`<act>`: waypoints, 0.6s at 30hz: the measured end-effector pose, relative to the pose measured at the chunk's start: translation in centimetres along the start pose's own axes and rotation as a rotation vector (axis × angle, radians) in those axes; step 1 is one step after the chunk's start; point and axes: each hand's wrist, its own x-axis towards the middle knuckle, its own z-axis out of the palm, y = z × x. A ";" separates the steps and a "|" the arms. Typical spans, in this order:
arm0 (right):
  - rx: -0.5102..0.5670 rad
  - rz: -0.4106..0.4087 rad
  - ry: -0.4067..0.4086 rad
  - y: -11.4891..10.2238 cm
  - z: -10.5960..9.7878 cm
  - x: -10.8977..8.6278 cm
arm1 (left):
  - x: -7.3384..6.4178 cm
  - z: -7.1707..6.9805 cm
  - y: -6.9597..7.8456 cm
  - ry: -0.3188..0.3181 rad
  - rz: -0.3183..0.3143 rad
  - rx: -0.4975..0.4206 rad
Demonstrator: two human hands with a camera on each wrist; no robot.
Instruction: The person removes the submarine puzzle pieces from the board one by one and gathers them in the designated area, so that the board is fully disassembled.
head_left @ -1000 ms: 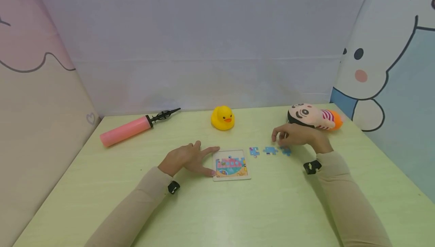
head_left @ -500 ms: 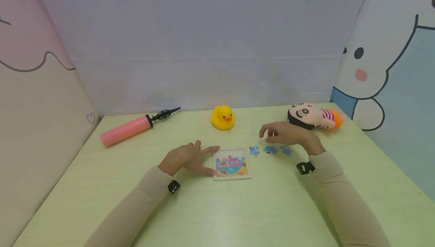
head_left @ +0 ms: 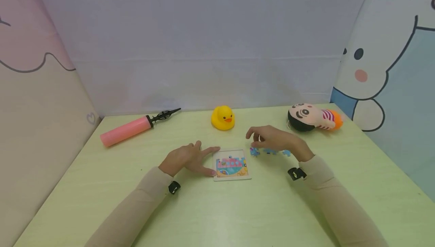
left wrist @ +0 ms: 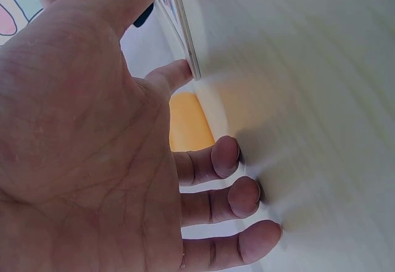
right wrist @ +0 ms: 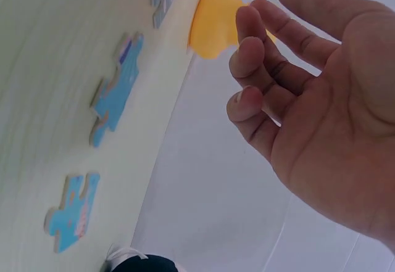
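Note:
A square puzzle board lies on the table, its lower part filled with a pink and teal picture and its top strip bare. My left hand rests at its left side, fingers spread, with the index fingertip at the upper left corner and the thumb on the left edge. Right of the board lie three loose blue puzzle pieces: a left one, a middle one and a right one. Over the left and middle pieces hovers my right hand, fingers loosely bent and nothing held.
Behind the board stands a yellow rubber duck. A pink hand pump with a black nozzle lies at the back left. At the back right is a doll-like plush toy, close to the table's rear edge. Walls of printed cloth surround the table.
My right hand has moved left, from above the right piece to the leftmost piece, and slightly lower at the end. The left hand and the board have stayed put.

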 end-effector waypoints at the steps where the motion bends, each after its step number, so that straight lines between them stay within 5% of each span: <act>1: 0.006 -0.006 -0.005 -0.2 0.2 0.1 | 0.0 0.0 0.0 0.000 -0.001 0.000; 18: 0.010 -0.047 -0.113 -2.9 3.0 1.7 | 0.0 0.0 0.0 -0.001 -0.010 -0.011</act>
